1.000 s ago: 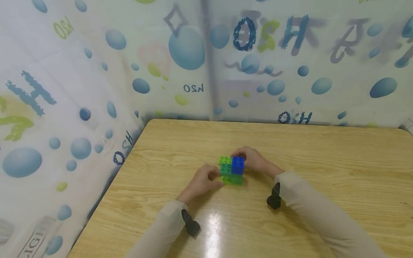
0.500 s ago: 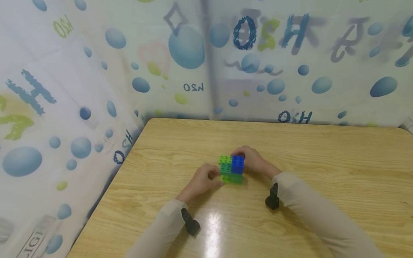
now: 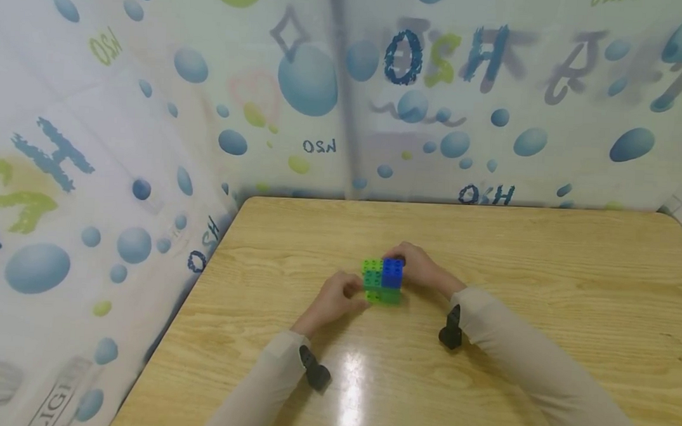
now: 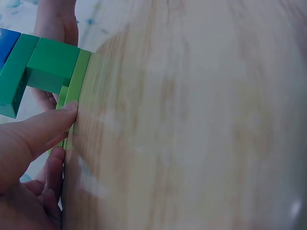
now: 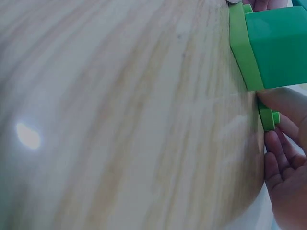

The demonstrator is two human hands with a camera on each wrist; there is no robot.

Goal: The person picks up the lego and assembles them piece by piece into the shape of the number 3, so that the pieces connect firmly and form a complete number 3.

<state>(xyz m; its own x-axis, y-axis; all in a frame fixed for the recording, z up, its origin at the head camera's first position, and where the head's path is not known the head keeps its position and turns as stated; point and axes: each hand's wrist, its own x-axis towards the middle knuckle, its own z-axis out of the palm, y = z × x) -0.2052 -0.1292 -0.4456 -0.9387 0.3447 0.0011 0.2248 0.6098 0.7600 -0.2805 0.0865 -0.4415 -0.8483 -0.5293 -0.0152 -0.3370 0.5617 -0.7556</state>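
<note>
A small stack of toy building bricks stands on the wooden table. Its base is a flat lime-green brick (image 4: 78, 77), with a green brick (image 4: 53, 60) on it. A longer green brick (image 4: 17, 76) lies above that, and a blue brick (image 3: 392, 275) sits on top at the right. My left hand (image 3: 333, 296) pinches the lime base at the stack's left side, thumb on its near face. On the far right side, my right hand (image 3: 421, 267) holds the lime base between thumb and fingers; in the head view, the blue brick hides its fingertips.
The wooden table (image 3: 522, 259) extends around the stack, with its far edge against a wall covering (image 3: 367, 131) printed with bubbles and letters. Another printed covering stands along the left. Black wrist-worn devices (image 3: 314, 369) are strapped over both beige sleeves (image 3: 540, 368).
</note>
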